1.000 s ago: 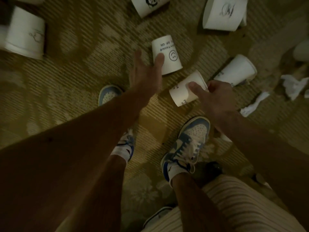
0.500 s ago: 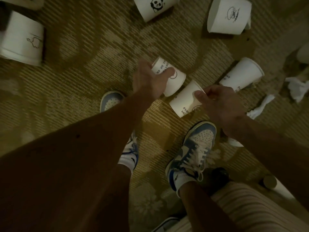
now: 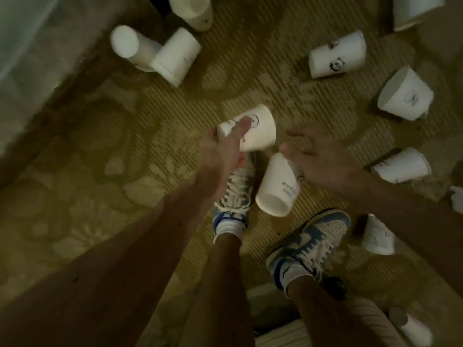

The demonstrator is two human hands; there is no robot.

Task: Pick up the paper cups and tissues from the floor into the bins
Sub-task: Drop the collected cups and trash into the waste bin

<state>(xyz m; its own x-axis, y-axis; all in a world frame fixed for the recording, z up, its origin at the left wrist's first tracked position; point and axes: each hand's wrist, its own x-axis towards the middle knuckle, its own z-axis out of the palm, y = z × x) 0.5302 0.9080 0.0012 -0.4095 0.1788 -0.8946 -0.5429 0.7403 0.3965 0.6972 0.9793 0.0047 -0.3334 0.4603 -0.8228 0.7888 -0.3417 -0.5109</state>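
While the left hand (image 3: 223, 149) grips the smiley cup (image 3: 260, 131), presumably for a bin, the right hand (image 3: 323, 159) hovers spread and empty over another cup (image 3: 275, 189) lying on the carpet (image 3: 125, 171).

Top-right cup (image 3: 416, 11) — edge-cropped, blurred

We see a patterned carpet (image 3: 125, 171), olive-gold, with fine ribbed lines across its middle and pale flower motifs toward its left edge; at the carpet's upper-left corner lies a pale, blurred fabric (image 3: 30, 46), its kind unclear; near the middle stand two blue-and-white laced sneakers, the left sneaker (image 3: 235, 194) ahead of the right sneaker (image 3: 315, 244), the two apart; a white sock (image 3: 294, 274) rises from the right one; a small dark object (image 3: 334, 288) lies just behind that heel; striped cloth (image 3: 363, 319) meets the lower edge.
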